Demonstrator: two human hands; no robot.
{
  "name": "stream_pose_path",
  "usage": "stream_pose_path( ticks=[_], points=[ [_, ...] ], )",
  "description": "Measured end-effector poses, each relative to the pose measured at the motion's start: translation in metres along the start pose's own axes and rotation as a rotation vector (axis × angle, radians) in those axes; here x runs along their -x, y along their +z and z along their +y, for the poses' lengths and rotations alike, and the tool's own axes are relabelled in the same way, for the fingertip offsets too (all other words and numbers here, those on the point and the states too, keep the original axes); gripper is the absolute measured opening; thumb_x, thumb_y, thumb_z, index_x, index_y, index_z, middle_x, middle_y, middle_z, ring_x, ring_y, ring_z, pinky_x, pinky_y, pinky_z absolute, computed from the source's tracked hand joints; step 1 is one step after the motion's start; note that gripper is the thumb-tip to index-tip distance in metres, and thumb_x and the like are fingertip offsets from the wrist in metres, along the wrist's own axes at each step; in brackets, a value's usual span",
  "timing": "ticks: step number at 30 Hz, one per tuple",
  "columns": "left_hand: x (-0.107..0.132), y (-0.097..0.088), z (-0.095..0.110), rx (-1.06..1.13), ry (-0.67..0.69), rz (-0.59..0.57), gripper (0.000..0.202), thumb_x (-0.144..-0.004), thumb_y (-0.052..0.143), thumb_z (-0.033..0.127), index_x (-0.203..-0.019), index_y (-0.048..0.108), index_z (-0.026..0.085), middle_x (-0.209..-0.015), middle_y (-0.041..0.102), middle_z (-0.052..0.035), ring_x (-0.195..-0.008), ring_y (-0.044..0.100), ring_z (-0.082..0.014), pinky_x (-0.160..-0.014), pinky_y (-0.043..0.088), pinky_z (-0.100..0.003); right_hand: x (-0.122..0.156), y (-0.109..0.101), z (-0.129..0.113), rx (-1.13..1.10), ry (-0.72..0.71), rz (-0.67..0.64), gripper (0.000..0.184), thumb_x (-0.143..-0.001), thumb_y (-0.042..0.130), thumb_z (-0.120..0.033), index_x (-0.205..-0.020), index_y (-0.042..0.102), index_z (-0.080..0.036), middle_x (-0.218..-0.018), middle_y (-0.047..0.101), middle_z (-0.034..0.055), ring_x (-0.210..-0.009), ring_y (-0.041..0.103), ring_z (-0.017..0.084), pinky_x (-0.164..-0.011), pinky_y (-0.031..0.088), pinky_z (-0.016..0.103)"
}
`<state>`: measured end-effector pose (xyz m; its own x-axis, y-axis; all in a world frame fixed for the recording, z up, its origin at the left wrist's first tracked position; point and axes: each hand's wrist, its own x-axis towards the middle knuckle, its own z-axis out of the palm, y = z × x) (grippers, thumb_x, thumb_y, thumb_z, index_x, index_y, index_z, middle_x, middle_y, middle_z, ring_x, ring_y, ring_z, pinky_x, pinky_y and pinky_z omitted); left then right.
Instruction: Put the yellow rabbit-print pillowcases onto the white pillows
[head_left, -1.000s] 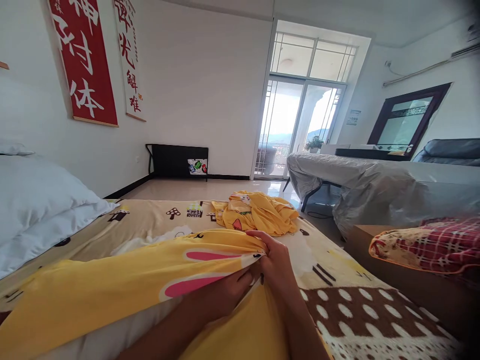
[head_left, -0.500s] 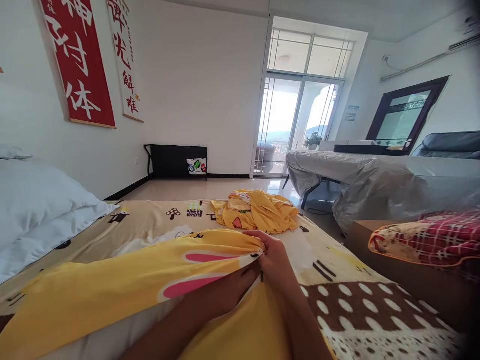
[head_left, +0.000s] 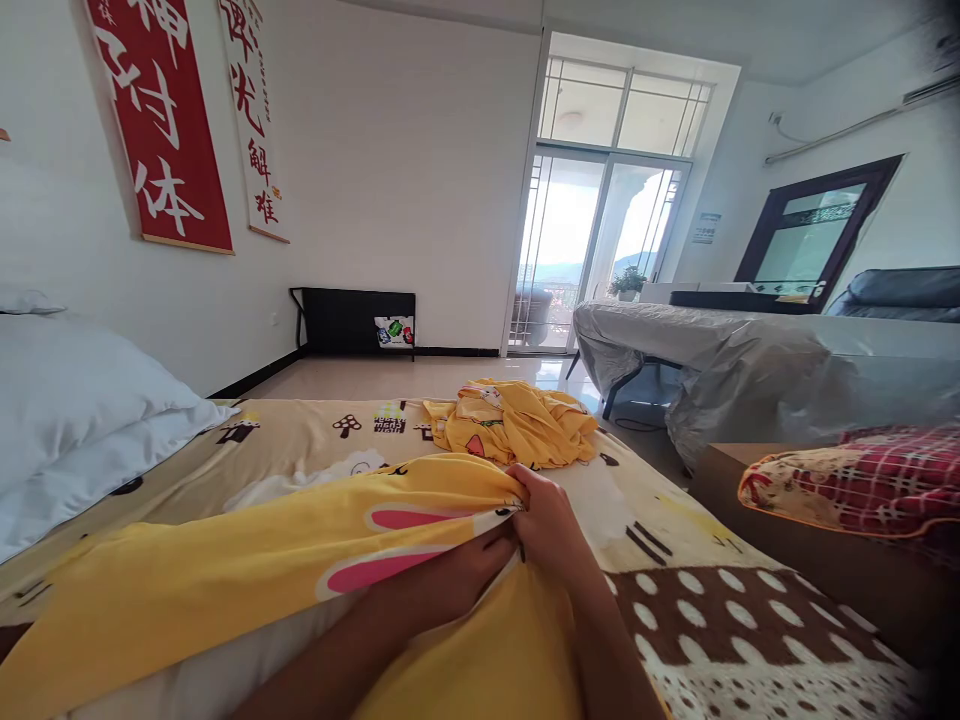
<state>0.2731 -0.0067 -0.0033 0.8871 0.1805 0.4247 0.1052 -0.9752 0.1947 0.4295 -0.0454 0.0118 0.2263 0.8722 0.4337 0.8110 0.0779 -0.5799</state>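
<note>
A yellow fabric cover [head_left: 247, 540] with pink rabbit ears stretches across the bed in front of me. Pale cloth [head_left: 195, 660] shows within its long open fold. My right hand [head_left: 547, 520] is closed on the gathered edge of the cover, bunching it near the printed rabbit face. From the lower left my left forearm reaches into the fold. My left hand [head_left: 472, 565] is curled against the gathered fabric just below the right one, its fingertips partly hidden. A crumpled yellow printed cloth [head_left: 517, 425] lies on the bed beyond both hands.
The patterned bed sheet [head_left: 720, 610] spreads beneath everything. White pillows [head_left: 90, 420] are at the left. A brown box-like surface [head_left: 810, 570] with a red plaid cloth [head_left: 870, 480] stands at the right, before a plastic-covered table [head_left: 750, 350]. A black panel [head_left: 337, 320] leans by the wall.
Both hands keep their hold on the yellow cover. The right hand and the gathered edge shift only very slightly; the rest looks the same.
</note>
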Motion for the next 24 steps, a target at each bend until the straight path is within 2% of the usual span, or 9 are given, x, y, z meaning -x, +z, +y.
stream_pose_path(
  ticks=[4, 8, 10, 12, 15, 17, 20, 22, 24],
  points=[
    [-0.001, 0.002, -0.004, -0.032, -0.002, 0.017, 0.037, -0.094, 0.041, 0.024, -0.131, 0.047, 0.021, -0.143, 0.044, -0.0077, -0.134, 0.036, -0.0227, -0.115, 0.029, -0.045, -0.002, 0.003, 0.000, -0.020, -0.018, 0.079, 0.041, -0.054, 0.038, -0.004, -0.084, 0.058, -0.022, -0.075, 0.064, -0.0001, -0.069, 0.054, 0.016, -0.064, 0.034, 0.022],
    [-0.001, 0.002, -0.001, -0.224, -0.041, -0.027, 0.041, -0.090, 0.043, 0.017, -0.131, 0.046, 0.017, -0.140, 0.047, -0.0116, -0.129, 0.043, -0.0255, -0.110, 0.036, -0.043, -0.006, 0.006, 0.003, -0.038, -0.008, 0.057, 0.035, -0.055, 0.038, -0.006, -0.081, 0.056, -0.022, -0.075, 0.064, -0.0007, -0.068, 0.052, 0.016, -0.063, 0.033, 0.022],
    [-0.001, 0.003, 0.003, -0.391, -0.045, -0.071, 0.043, -0.086, 0.042, 0.010, -0.128, 0.046, 0.011, -0.131, 0.053, -0.0164, -0.119, 0.052, -0.0267, -0.101, 0.044, -0.041, -0.009, 0.009, 0.006, -0.046, 0.011, 0.043, 0.031, -0.057, 0.039, -0.008, -0.080, 0.055, -0.021, -0.075, 0.065, 0.0002, -0.068, 0.052, 0.016, -0.063, 0.033, 0.023],
    [0.000, 0.007, 0.008, -0.539, -0.026, -0.104, 0.039, -0.085, 0.038, 0.007, -0.122, 0.050, 0.006, -0.116, 0.061, -0.0207, -0.102, 0.062, -0.0277, -0.086, 0.051, -0.040, -0.012, 0.012, 0.009, -0.050, 0.025, 0.039, 0.029, -0.057, 0.040, -0.009, -0.079, 0.055, -0.020, -0.075, 0.065, 0.0015, -0.068, 0.052, 0.016, -0.063, 0.033, 0.023],
    [0.001, 0.015, 0.010, -0.640, 0.007, -0.052, 0.035, -0.086, 0.033, 0.007, -0.115, 0.052, 0.002, -0.099, 0.064, -0.0229, -0.087, 0.064, -0.0292, -0.075, 0.052, -0.042, -0.014, 0.014, 0.011, -0.055, 0.028, 0.055, 0.027, -0.056, 0.042, -0.011, -0.078, 0.055, -0.020, -0.077, 0.066, 0.0021, -0.068, 0.052, 0.016, -0.062, 0.033, 0.023],
    [0.002, 0.018, 0.009, -0.575, -0.018, 0.047, 0.030, -0.084, 0.033, 0.006, -0.104, 0.056, 0.007, -0.091, 0.064, -0.0179, -0.084, 0.063, -0.0274, -0.076, 0.051, -0.041, -0.014, 0.014, 0.010, -0.063, 0.027, 0.080, 0.027, -0.055, 0.043, -0.011, -0.078, 0.055, -0.021, -0.074, 0.065, 0.0010, -0.066, 0.052, 0.016, -0.062, 0.033, 0.023],
    [0.005, 0.013, 0.003, -0.278, -0.117, 0.192, 0.024, -0.082, 0.036, 0.005, -0.092, 0.055, 0.017, -0.090, 0.064, -0.0094, -0.087, 0.062, -0.0222, -0.079, 0.051, -0.034, -0.012, 0.011, 0.008, -0.098, 0.014, 0.130, 0.029, -0.054, 0.040, -0.010, -0.077, 0.053, -0.021, -0.069, 0.063, -0.0005, -0.066, 0.053, 0.016, -0.061, 0.034, 0.023],
    [0.008, 0.004, 0.002, -0.077, -0.115, 0.200, 0.023, -0.085, 0.037, 0.007, -0.096, 0.054, 0.019, -0.100, 0.064, -0.0078, -0.096, 0.060, -0.0195, -0.084, 0.049, -0.030, -0.009, 0.007, 0.006, -0.136, 0.002, 0.154, 0.030, -0.053, 0.039, -0.010, -0.077, 0.053, -0.022, -0.069, 0.062, -0.0010, -0.066, 0.053, 0.016, -0.061, 0.034, 0.023],
    [0.011, -0.008, 0.003, 0.027, -0.075, 0.117, 0.020, -0.087, 0.037, 0.010, -0.093, 0.054, 0.020, -0.101, 0.065, -0.0060, -0.096, 0.061, -0.0181, -0.086, 0.048, -0.027, -0.006, 0.004, 0.004, -0.176, -0.015, 0.157, 0.031, -0.052, 0.038, -0.010, -0.078, 0.053, -0.021, -0.070, 0.062, -0.0013, -0.067, 0.053, 0.016, -0.062, 0.035, 0.023]
  ],
)
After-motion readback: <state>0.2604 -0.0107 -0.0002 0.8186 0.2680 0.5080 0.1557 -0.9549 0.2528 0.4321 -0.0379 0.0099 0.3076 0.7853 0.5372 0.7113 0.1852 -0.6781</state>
